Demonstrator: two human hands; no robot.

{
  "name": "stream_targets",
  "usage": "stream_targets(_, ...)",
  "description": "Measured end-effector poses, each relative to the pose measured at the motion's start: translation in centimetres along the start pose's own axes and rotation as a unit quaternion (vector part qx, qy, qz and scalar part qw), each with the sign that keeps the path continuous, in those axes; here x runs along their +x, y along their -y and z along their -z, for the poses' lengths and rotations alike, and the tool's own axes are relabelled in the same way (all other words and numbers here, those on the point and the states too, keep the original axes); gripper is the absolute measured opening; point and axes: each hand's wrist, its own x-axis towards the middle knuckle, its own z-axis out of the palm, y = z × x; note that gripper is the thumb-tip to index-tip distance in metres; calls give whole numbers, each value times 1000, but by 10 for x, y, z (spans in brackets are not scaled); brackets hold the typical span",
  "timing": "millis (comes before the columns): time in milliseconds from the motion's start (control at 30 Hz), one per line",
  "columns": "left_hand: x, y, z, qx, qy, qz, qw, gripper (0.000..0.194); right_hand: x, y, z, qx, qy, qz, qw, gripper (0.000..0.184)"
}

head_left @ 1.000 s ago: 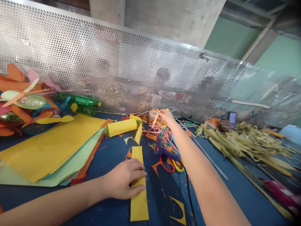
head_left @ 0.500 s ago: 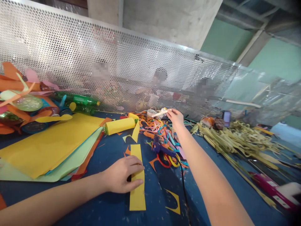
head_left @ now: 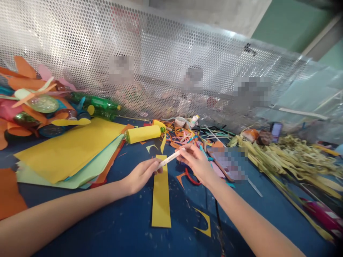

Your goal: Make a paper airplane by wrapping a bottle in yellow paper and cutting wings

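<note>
A thin white stick (head_left: 169,159) is held over the blue table (head_left: 128,221). My right hand (head_left: 195,162) pinches its right end. The fingers of my left hand (head_left: 140,174) close on its left end. Just beneath it lies a long yellow paper strip (head_left: 161,194), running toward me. A bottle wrapped in yellow paper (head_left: 143,134) lies farther back. Red-handled scissors (head_left: 190,178) sit partly hidden under my right hand.
A stack of yellow, green and orange paper sheets (head_left: 66,153) lies at the left, with coloured paper flowers and green bottles (head_left: 40,107) behind. Coloured paper scraps (head_left: 184,135) and dried leaf strips (head_left: 284,157) fill the back and right. A perforated metal screen (head_left: 160,64) bounds the far edge.
My right hand has come back from the scrap pile with the white stick. My left hand has lifted off the yellow strip and taken the stick's other end.
</note>
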Motion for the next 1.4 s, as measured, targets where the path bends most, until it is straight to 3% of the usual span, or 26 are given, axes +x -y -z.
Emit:
stream_targets(133, 3, -2, -2, 80, 11, 2, 997, 32, -11, -7, -4, 39, -23, 3, 999, 22)
stream_targets(300, 2, 5, -6, 97, 36, -66, 992, 21, -25, -21, -18, 11, 82, -72, 994, 24)
stream_targets(400, 1, 9, -7, 112, 35, -110, 987, 20, -32, -30, -25, 11, 106, -102, 989, 24)
stream_targets(600, 2, 15, -7, 151, 7, -132, 980, 19, -34, -44, -28, 89, 102, -91, 987, 25)
stream_targets(800, -1, 14, -8, 180, -2, -145, 973, 17, -35, -50, -29, 94, 124, -80, 985, 23)
stream_targets(1067, -5, 11, -13, 218, 42, -117, 968, 16, -36, -47, -28, 41, 146, -83, 985, 29)
stream_targets(1167, -5, 10, -14, 254, 39, -116, 959, 19, -37, -48, -28, 9, 134, -60, 989, 24)
stream_targets(1400, -3, 12, -14, 319, 93, -102, 938, 31, -39, -49, -28, -16, 138, -27, 990, 25)
